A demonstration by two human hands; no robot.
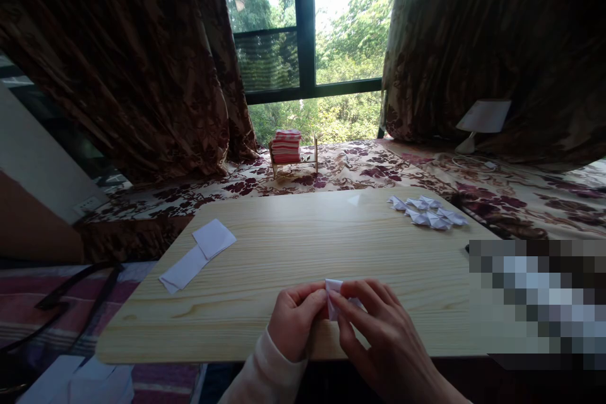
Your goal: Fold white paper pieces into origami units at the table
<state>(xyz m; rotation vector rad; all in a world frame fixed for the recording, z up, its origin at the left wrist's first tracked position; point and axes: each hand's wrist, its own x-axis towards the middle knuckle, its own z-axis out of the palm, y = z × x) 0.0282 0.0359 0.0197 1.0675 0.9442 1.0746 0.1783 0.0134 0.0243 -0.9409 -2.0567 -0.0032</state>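
A small folded piece of white paper [334, 286] is between my two hands, just above the near edge of the wooden table [284, 233]. My left hand [296, 315] pinches its left side between thumb and fingers. From the right, my right hand [376, 328] grips the same paper, its fingertips pressed on the front. Part of the paper is hidden behind the right fingers. Flat white paper sheets [214, 238] lie at the table's left. Several folded paper pieces [428, 213] are grouped at the far right.
Beyond the table, a small rack [316, 154] with a stack of red-striped cloths [286, 146] stands on the floral-covered ledge. A white lamp [483, 117] is at the right. More white papers [78, 382] lie at the lower left. A blurred patch covers the right corner.
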